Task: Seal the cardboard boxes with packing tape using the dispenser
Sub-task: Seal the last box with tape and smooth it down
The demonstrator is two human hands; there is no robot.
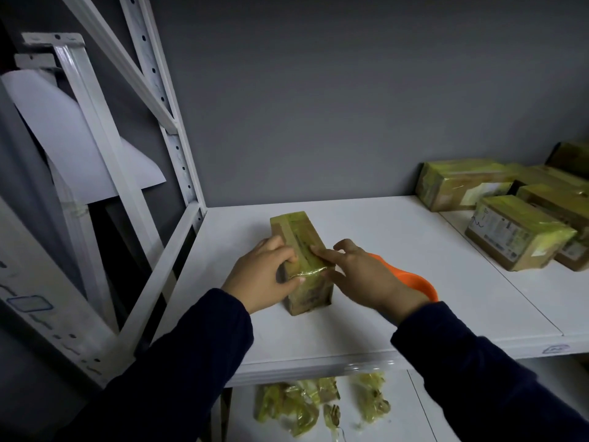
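Left hand (261, 275) gripping taped box (306, 231), right hand (360, 275) forefinger pressing tape (307, 272), neighbouring labels (497, 232) unreadable

White metal shelf (398, 237) against a grey wall (318, 90); left of the shelf, leaning white frames (92, 116) and a white sheet (60, 122).

Cardboard box (302, 260) under glossy yellowish tape; shelf board (398, 250) matt white; orange dispenser (417, 282) smooth plastic.
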